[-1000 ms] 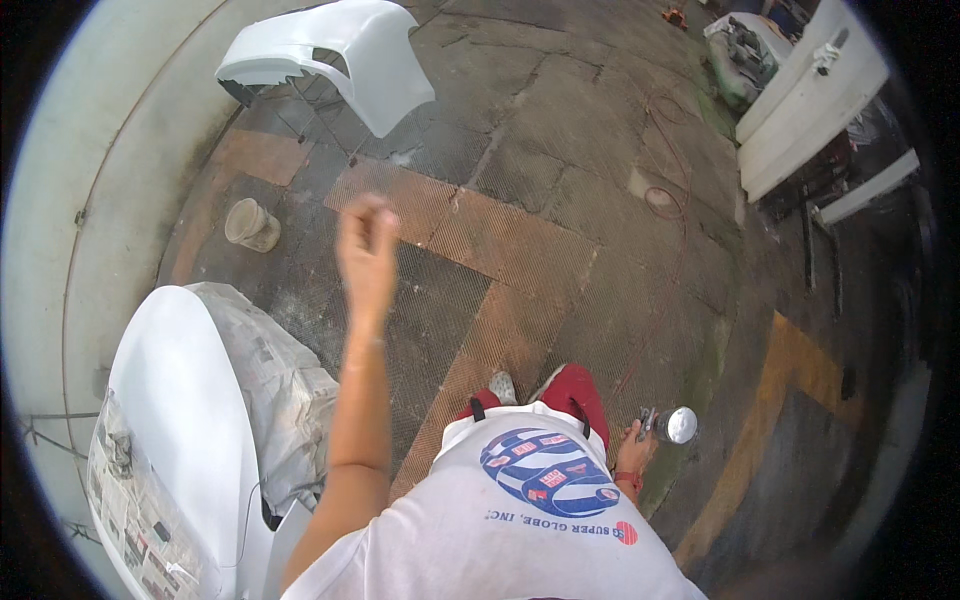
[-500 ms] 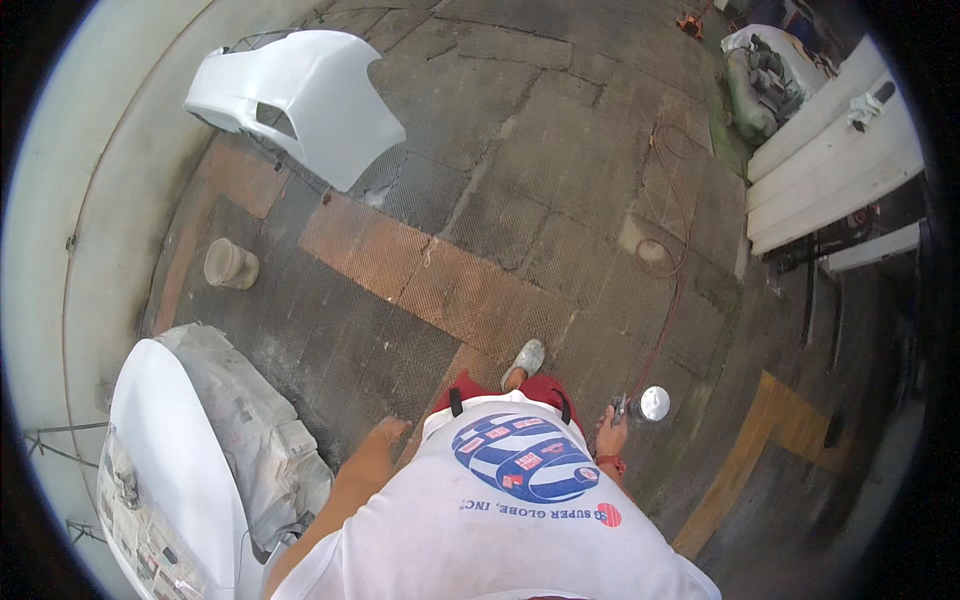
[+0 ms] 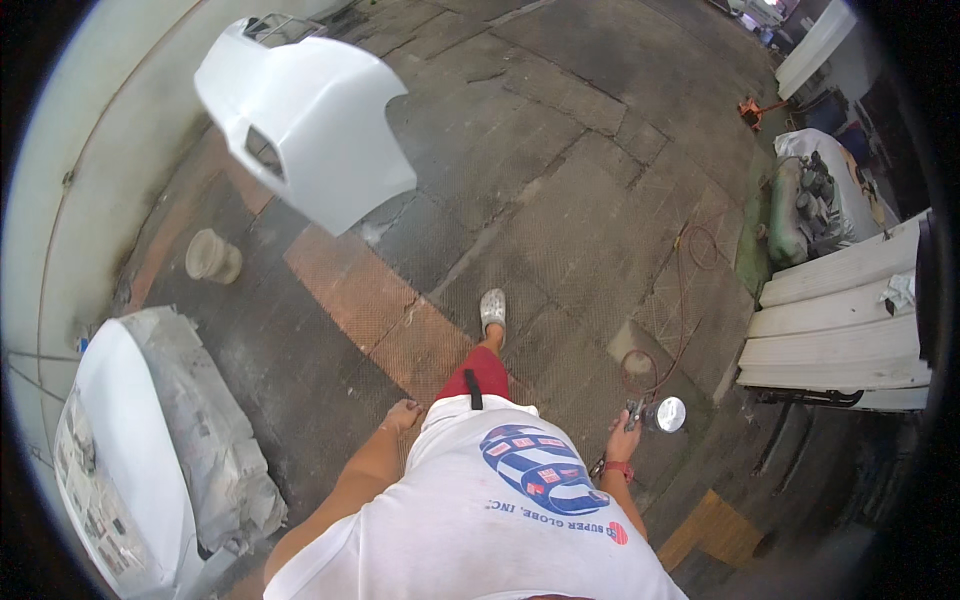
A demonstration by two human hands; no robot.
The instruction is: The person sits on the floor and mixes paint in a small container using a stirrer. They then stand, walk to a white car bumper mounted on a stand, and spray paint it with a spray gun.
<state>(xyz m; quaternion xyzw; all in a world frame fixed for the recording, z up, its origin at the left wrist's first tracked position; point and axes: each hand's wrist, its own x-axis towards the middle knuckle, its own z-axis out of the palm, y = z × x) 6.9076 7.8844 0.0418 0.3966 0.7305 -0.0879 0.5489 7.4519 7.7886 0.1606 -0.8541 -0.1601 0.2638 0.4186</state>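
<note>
My right hand (image 3: 622, 436) is closed around a spray gun (image 3: 636, 410), whose round cup with a shiny silver lid (image 3: 668, 414) stands out beyond the fingers. My left hand (image 3: 404, 415) hangs beside my hip, its fingers loosely bent, with nothing visible in it. Ahead on the left stands a white car bumper (image 3: 310, 110), glossy and raised off the floor on a metal frame. Nearer, on my left, is a second white panel (image 3: 140, 410), partly covered with paper and plastic masking (image 3: 205, 420).
A dirty pale bucket (image 3: 213, 257) stands between the two white parts, near the pale wall (image 3: 60, 180). A thin red hose (image 3: 684, 310) loops over the cracked floor at right. Beyond it are white corrugated panels (image 3: 845, 310), a green compressor tank (image 3: 788, 215) and an orange jack (image 3: 750, 112).
I have stepped forward and my view has swung somewhat left. The spray gun stays in my right hand, now further from my body. My front foot reaches further ahead.
</note>
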